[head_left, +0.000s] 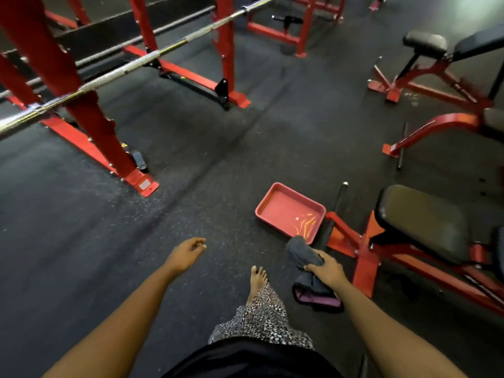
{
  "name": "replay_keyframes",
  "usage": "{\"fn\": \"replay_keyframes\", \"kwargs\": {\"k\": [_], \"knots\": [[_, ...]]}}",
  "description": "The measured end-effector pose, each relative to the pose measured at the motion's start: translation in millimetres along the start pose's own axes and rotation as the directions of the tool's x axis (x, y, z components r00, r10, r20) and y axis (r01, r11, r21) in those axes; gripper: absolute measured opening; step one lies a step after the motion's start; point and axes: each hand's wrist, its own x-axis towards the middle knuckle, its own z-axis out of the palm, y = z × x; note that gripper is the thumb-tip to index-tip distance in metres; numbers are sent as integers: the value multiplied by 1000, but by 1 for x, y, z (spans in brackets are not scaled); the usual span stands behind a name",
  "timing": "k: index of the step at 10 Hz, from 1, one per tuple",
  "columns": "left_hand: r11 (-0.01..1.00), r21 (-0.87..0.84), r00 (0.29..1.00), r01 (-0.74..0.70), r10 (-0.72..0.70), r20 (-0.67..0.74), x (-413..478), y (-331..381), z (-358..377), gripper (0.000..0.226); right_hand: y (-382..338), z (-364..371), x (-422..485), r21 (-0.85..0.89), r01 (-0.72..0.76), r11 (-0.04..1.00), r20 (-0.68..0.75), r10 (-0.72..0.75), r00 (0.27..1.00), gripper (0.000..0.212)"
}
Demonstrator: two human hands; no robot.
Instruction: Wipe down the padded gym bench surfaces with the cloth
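The dark grey cloth (302, 255) is a soft, crumpled bundle of thick fabric with a purple band showing along its lower hanging edge. The right hand (327, 270) holds it in the air, fingers and thumb curled round its middle, so one end bunches above the fist and the other droops below. It hangs just beside the near corner of a shallow rectangular pink plastic tray (281, 211) that sits on the floor, and near the foot of the black padded bench (425, 222).

The bench pad is smooth, slightly glossy vinyl with rounded corners, bolted on an angular red steel frame (365, 266). The left hand (188, 253) holds nothing, its fingers loosely curled and relaxed over the floor.

The speckled black rubber floor (191, 159) looks grainy and matte, with a seam running across it. To the left, a knurled silver barbell (136, 65) lies across a red steel rack (81, 99). A bare foot (257, 278) shows below a patterned skirt (261, 317).
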Motion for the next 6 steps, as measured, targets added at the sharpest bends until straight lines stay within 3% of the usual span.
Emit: {"fn": "replay_keyframes", "kwargs": {"k": [2,3,4,6], "knots": [[998,49,997,31,-35,72,88,92,-5,37,-64,-63,141,-84,46,995,83,-39,996,57],[997,55,995,47,-51,83,123,123,1,37,-103,-92,210,-75,205,976,97,-198,975,57],[996,52,993,70,-74,92,137,131,5,35,-127,-111,247,-63,206,976,98,-200,975,49],[991,26,987,133,-135,89,151,134,11,34,-142,-94,275,-77,136,988,285,-109,952,25]]}}
